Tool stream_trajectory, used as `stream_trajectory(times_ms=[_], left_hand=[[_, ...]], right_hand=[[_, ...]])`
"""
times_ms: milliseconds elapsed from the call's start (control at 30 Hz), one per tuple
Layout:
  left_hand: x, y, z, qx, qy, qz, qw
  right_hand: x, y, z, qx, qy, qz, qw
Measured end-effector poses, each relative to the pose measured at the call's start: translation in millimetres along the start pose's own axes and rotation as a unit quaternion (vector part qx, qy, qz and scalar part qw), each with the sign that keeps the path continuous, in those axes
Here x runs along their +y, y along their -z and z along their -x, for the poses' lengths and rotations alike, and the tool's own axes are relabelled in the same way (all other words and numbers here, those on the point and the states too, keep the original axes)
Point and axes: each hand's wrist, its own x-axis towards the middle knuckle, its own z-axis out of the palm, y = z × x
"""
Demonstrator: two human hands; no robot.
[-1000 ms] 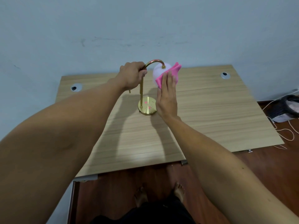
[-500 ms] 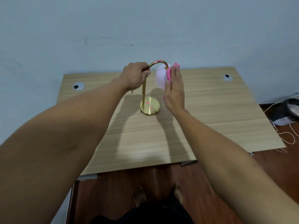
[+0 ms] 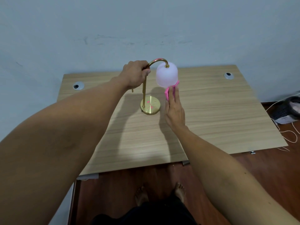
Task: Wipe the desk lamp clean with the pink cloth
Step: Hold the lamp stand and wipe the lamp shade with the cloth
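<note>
A desk lamp stands on the wooden desk [image 3: 211,120]. It has a round brass base [image 3: 150,106], a thin brass stem curving over at the top, and a frosted white shade [image 3: 167,76] hanging from the curve. My left hand [image 3: 135,74] is closed around the top of the stem, just left of the shade. My right hand [image 3: 175,109] has its fingers stretched flat and presses the pink cloth [image 3: 168,93] up against the shade's lower right rim. Most of the cloth is hidden behind my fingers.
Two round cable grommets sit in the desk's back corners, one left [image 3: 78,86] and one right [image 3: 228,75]. A pale wall runs right behind the desk. On the brown floor at the right lie a dark bundle [image 3: 287,110] and loose white cables. My bare feet [image 3: 159,193] stand below the front edge.
My right hand has slid the pink cloth down from the upper front of the shade to its lower rim, uncovering the shade. My left hand has kept its hold on the stem.
</note>
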Motion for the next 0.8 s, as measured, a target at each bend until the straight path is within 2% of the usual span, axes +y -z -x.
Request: stream_trajectory(times_ms=[100,167,233,300,333,367,433,500,633,733,800], left_hand=[[0,-1,0,0.001,0.004,0.004,1.0],[-2,-2,0,0.004,0.003,0.009,1.0],[-3,-3,1,0.006,0.002,0.014,1.0],[-2,-3,1,0.007,0.001,0.011,1.0],[-2,-3,2,0.007,0.0,0.008,1.0],[-2,-3,1,0.006,-0.001,0.004,1.0],[-1,-2,1,0.008,-0.003,-0.001,1.0],[-1,-2,2,0.008,-0.002,-0.002,1.0],[-1,-2,2,0.006,0.001,0.002,1.0],[-1,-2,2,0.008,-0.004,0.002,1.0],[-1,-2,2,0.01,-0.011,0.002,1.0]], right_hand=[[-10,8,-1,-0.045,-0.067,-0.069,0.994],[-21,14,-5,-0.043,-0.15,-0.138,0.978],[-26,19,-18,0.012,-0.292,-0.215,0.932],[-26,25,-36,0.088,-0.425,-0.28,0.856],[-27,28,-43,0.12,-0.457,-0.303,0.828],[-29,31,-50,0.145,-0.457,-0.317,0.818],[-41,40,-59,0.171,-0.395,-0.328,0.841],[-56,45,-65,0.17,-0.286,-0.309,0.891],[-64,32,-68,0.099,-0.102,-0.244,0.959],[-55,16,-49,0.064,-0.013,-0.09,0.994],[-46,8,-35,0.072,0.051,0.045,0.995]])
